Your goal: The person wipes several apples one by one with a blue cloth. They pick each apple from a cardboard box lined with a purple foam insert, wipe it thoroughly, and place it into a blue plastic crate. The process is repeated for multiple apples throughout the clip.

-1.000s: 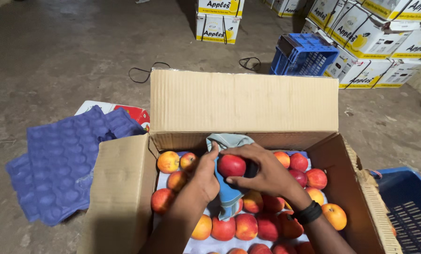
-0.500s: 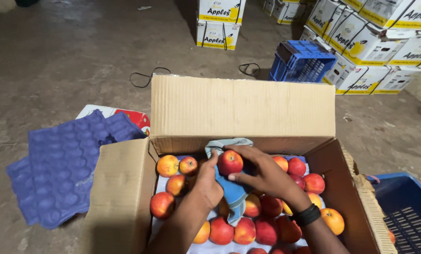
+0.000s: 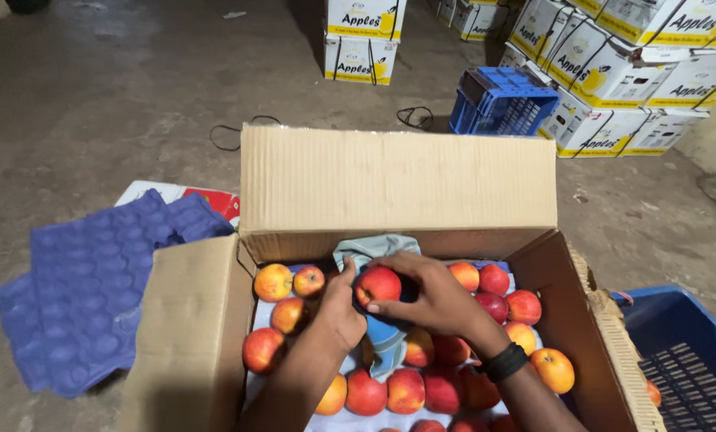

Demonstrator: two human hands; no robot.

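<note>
Inside box (image 3: 598, 320): red apple (image 3: 378, 286) between both hands.

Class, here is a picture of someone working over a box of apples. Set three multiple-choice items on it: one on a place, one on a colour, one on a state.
1. Where do the moulded trays lie?
A. on the floor left of the box
B. inside the box
C. on the stacked cartons

2. What colour is the crate beyond the box?
A. red
B. blue
C. green

3. How is the red apple held?
A. lying loose among the others
B. between both hands against a cloth
C. resting on the box flap

Answers: 1 A, the purple trays lie on the concrete by the left flap. 2 B, its walls are blue. 3 B, the right hand grips it, and the left hand presses the cloth beside it.
</note>
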